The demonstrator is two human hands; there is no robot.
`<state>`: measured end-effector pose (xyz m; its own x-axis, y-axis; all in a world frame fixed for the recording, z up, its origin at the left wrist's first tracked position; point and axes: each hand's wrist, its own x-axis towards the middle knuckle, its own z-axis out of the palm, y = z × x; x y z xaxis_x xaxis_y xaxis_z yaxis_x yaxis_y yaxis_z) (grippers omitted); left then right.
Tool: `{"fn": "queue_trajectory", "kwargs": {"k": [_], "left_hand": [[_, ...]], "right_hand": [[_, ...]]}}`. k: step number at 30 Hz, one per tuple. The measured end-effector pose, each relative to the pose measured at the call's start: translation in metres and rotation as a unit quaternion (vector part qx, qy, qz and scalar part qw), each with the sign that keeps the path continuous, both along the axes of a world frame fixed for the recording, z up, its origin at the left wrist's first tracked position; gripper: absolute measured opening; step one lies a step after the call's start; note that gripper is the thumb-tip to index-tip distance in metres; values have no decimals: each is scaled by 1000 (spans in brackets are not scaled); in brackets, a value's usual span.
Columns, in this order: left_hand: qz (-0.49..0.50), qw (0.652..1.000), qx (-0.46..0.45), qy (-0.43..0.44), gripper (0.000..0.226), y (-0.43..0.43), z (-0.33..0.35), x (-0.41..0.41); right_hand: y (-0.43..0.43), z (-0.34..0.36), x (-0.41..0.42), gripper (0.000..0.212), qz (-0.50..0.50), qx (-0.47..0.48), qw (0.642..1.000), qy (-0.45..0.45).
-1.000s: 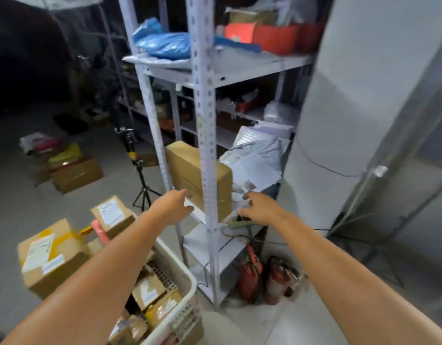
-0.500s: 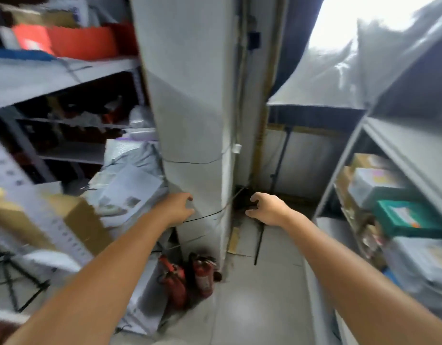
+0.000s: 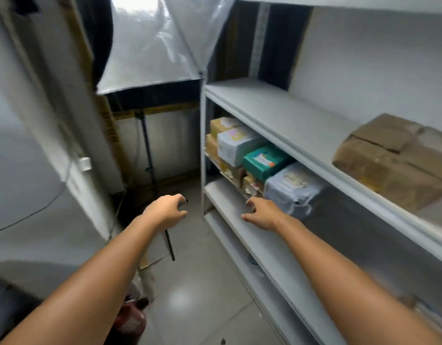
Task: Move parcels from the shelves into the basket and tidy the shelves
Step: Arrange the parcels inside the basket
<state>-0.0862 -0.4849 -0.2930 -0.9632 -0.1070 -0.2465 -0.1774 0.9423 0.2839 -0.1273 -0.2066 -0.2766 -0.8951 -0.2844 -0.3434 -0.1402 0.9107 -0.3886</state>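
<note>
Fingers (image 3: 252, 202) of the right hand (image 3: 263, 213) are curling loosely, empty, just short of a grey plastic-wrapped parcel (image 3: 293, 189). Left hand (image 3: 165, 210) is hanging likewise, black tripod pole (image 3: 146, 145) beyond.

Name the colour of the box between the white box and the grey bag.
Teal green box, clearest in head view.

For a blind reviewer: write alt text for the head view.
Two empty hands reach toward grey shelving on the right: the left hand over the floor, the right hand above the lower shelf, close to a grey mailer bag. Beyond the bag sit a teal box and a white box; a brown parcel lies on the upper shelf.
</note>
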Motion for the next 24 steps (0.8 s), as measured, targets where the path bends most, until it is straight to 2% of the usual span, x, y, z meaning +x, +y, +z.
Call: {"fn": "queue_trajectory", "kwargs": {"k": [6, 14, 20, 24], "left_hand": [[-110, 994, 11, -11, 48, 87, -15, -59], [-135, 988, 71, 24, 45, 172, -23, -118], [-141, 981, 122, 46, 46, 199, -38, -157], [-130, 972, 191, 53, 71, 205, -58, -188]], "right_hand": [[85, -20, -8, 56, -128, -16, 992, -15], [155, -41, -37, 37, -264, -67, 962, 19], [164, -55, -61, 62, -322, -108, 940, 25], [156, -65, -82, 75, -371, -157, 914, 49]]}}
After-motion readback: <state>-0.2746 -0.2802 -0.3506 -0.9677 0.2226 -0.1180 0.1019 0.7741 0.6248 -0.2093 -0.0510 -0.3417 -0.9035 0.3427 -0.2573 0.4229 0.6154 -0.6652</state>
